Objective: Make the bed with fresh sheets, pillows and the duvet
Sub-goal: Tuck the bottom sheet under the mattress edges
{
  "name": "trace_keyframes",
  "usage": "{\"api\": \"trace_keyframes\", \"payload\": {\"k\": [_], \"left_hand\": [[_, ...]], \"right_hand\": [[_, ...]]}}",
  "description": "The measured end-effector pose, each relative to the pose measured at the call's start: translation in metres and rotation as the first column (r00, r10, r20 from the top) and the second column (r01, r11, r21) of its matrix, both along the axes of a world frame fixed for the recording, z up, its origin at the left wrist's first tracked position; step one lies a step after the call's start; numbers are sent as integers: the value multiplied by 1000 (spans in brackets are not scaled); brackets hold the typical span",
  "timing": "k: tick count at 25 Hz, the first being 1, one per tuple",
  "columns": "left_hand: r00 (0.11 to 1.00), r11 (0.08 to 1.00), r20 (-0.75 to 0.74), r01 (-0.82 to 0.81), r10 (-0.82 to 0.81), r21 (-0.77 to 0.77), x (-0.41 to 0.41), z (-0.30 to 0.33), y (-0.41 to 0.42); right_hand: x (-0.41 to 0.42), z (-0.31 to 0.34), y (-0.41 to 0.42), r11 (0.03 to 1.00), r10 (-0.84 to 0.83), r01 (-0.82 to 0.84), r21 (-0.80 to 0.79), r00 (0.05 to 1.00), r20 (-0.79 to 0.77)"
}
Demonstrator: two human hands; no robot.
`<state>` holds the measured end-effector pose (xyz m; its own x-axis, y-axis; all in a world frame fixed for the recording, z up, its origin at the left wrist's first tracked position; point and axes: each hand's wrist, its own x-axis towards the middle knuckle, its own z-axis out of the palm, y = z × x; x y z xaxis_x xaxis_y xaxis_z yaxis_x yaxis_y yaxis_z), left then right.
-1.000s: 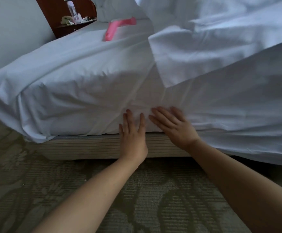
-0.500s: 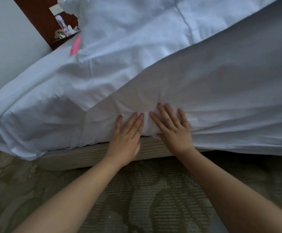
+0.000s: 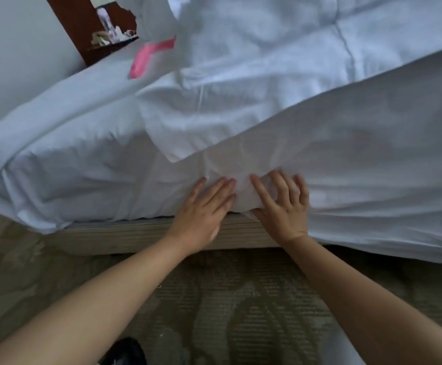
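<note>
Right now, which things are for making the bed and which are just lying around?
For the bed:
white sheet, which the left hand and right hand press on
duvet
bed base

Just lying about:
pink thing on the bed
bottle on the bedside shelf
carpet

Sheet (image 3: 372, 164) matt white cloth (creased); carpet (image 3: 214, 299) ribbed.
</note>
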<state>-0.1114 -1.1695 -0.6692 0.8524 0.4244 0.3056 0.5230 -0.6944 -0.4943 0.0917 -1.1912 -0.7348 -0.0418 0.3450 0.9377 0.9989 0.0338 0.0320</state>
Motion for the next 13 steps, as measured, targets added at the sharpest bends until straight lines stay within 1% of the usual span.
{"api": "trace_keyframes", "payload": {"k": [2,3,5,6,7,10,13], "left_hand": [[1000,1000,-24,10,-11,-12,4,15,1],[998,1000,-54,31,-32,-2,6,23,2],[983,996,-165,80,-76,23,3,39,11],[971,994,-220,106,-95,34,-2,50,17],[961,992,-253,123,-109,38,-7,58,22],[957,988,-260,145,-127,51,-19,67,24],[971,992,-226,99,-78,81,-13,54,19]], "right_hand": [[-1,15,2,998,59,-59,5,997,47],[3,20,4,994,105,-104,-17,989,102],[11,31,8,982,185,-175,-64,961,208],[13,38,8,980,193,-176,-91,953,231],[14,42,5,978,193,-170,-119,956,222],[16,37,-6,982,133,-108,-152,977,168],[31,20,-9,979,136,-97,-179,967,217]]}}
